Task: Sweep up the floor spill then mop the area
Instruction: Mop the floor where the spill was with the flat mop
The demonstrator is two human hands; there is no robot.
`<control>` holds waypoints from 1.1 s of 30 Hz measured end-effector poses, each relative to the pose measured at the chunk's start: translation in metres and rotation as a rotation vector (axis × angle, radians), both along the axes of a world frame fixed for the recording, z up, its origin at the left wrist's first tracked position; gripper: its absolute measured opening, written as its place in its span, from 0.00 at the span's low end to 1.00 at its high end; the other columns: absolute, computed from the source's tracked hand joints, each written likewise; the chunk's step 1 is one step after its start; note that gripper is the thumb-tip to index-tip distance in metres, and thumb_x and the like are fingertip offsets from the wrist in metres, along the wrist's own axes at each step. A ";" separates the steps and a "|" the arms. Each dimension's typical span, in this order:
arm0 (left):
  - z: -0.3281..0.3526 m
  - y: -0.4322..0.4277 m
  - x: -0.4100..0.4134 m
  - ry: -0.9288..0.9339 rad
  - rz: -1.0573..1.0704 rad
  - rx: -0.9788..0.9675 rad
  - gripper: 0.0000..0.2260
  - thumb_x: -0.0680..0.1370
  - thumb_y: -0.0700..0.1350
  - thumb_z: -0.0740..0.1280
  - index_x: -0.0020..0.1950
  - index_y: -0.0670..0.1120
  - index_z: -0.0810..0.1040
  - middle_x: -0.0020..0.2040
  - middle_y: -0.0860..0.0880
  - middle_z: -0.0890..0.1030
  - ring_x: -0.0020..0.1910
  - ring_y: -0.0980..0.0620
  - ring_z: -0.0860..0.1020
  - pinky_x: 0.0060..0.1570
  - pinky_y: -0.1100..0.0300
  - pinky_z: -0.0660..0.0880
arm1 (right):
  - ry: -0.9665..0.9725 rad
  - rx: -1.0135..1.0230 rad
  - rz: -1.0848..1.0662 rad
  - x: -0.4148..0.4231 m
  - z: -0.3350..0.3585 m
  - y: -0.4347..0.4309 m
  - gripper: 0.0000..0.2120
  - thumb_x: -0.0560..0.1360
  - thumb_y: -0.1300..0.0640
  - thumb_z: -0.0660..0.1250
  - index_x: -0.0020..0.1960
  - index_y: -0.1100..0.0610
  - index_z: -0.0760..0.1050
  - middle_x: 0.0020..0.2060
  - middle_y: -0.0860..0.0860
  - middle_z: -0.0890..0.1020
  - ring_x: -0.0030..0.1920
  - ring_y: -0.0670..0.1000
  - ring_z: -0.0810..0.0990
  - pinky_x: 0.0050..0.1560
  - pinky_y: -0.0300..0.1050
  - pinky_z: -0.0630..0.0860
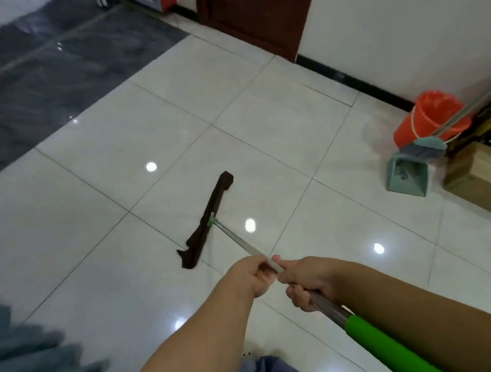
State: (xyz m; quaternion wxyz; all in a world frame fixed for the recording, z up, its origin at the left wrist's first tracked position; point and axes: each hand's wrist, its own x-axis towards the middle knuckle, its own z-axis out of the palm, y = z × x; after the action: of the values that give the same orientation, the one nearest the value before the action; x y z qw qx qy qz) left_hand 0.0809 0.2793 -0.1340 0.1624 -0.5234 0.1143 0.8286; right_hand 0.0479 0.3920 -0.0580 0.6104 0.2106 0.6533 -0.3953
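Left hand (258, 277) & right hand (307, 284) both grip the mop pole (239, 240), w/ the mop head (207, 222) on the floor (258, 105) ahead; prob. best to keep it flat & overlap strokes.

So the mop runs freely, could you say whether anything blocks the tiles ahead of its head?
Nothing visible: the white tiles ahead of the dark brown flat mop head are bare; the orange plastic bucket stands off right.
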 end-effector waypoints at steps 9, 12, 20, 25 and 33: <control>-0.016 -0.060 0.051 -0.089 0.176 -0.121 0.08 0.81 0.33 0.56 0.44 0.34 0.71 0.40 0.38 0.75 0.37 0.46 0.75 0.22 0.60 0.78 | -0.066 -0.025 0.150 0.022 -0.023 -0.067 0.19 0.80 0.61 0.56 0.65 0.42 0.69 0.27 0.51 0.68 0.15 0.43 0.64 0.16 0.29 0.62; -0.018 -0.059 0.062 -0.129 0.194 -0.152 0.09 0.81 0.32 0.55 0.43 0.34 0.71 0.40 0.38 0.75 0.37 0.45 0.74 0.16 0.57 0.75 | -0.088 -0.043 0.200 0.027 -0.029 -0.068 0.20 0.80 0.62 0.54 0.66 0.41 0.69 0.27 0.51 0.67 0.15 0.43 0.64 0.16 0.29 0.62; -0.018 0.032 0.030 -0.134 0.156 -0.158 0.08 0.81 0.32 0.55 0.44 0.33 0.70 0.41 0.37 0.75 0.37 0.44 0.74 0.58 0.49 0.71 | -0.110 -0.059 0.186 -0.006 -0.032 0.028 0.23 0.80 0.62 0.53 0.69 0.40 0.67 0.26 0.50 0.67 0.16 0.42 0.63 0.16 0.30 0.61; -0.021 0.132 -0.010 -0.128 0.147 -0.128 0.07 0.81 0.32 0.55 0.46 0.32 0.70 0.42 0.35 0.74 0.37 0.42 0.74 0.56 0.48 0.70 | -0.071 -0.033 0.170 -0.041 -0.032 0.135 0.25 0.79 0.63 0.53 0.70 0.40 0.67 0.27 0.50 0.67 0.17 0.42 0.63 0.17 0.30 0.61; -0.028 0.306 -0.073 -0.053 -0.028 -0.067 0.07 0.81 0.33 0.56 0.46 0.32 0.70 0.41 0.35 0.75 0.38 0.42 0.75 0.49 0.50 0.76 | -0.033 0.009 -0.030 -0.080 -0.019 0.320 0.22 0.81 0.61 0.54 0.69 0.40 0.68 0.28 0.51 0.68 0.19 0.42 0.64 0.20 0.30 0.62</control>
State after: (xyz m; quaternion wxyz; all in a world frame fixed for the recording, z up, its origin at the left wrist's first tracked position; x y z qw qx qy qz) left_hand 0.0082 0.5855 -0.1618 0.1595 -0.5488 0.1447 0.8077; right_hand -0.0324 0.7116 -0.0766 0.6142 0.2297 0.6416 -0.3980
